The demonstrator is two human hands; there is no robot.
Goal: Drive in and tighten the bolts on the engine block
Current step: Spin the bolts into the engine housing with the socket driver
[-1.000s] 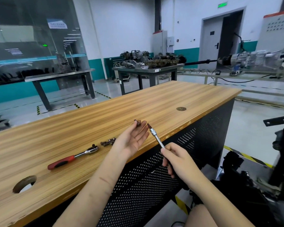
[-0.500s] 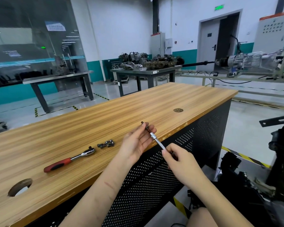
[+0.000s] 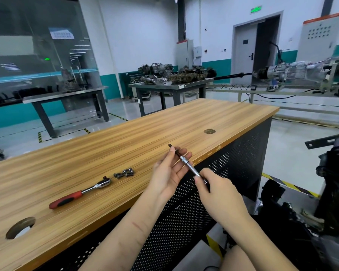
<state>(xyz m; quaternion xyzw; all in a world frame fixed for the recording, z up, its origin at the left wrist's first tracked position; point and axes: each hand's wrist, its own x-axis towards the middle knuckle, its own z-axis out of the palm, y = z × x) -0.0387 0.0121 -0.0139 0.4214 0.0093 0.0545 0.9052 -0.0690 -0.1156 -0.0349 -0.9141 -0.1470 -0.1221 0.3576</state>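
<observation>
Still preparing — no bolt is driven yet.

Right hand point(image 3: 217, 189) grips the driver point(image 3: 190, 166); left hand point(image 3: 169, 171), fingers straight, steadies its tip; loose bolts point(image 3: 124, 173) and ratchet point(image 3: 80, 192) wait on the table point(image 3: 233, 114).

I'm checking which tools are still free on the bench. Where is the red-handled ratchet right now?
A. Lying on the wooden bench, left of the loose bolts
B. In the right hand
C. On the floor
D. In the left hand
A: the red-handled ratchet lies untouched on the wooden bench, left of the loose bolts.
</observation>
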